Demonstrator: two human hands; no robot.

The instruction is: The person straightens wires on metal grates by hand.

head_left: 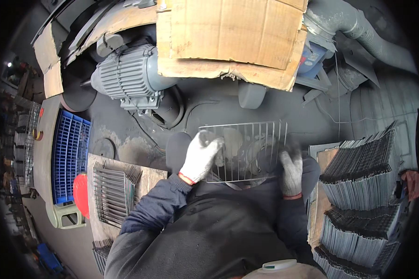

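One wire grid (246, 151) is held at the centre of the frame, its left side grasped by the gloved left hand (202, 156). The gloved right hand (291, 172) is seen just beside the grid's right side, blurred by motion; whether the wire is touched by it cannot be told. Both gloves are edged with red cuffs. At the right of the frame, dark wire grids are packed in dense rows (358, 186). At the lower left, a smaller batch of grids (114, 195) is laid on a wooden board (148, 179), near a blue plastic crate (72, 156). At the upper left, a grey motor (125, 74) is partly overhung by cardboard (233, 32).
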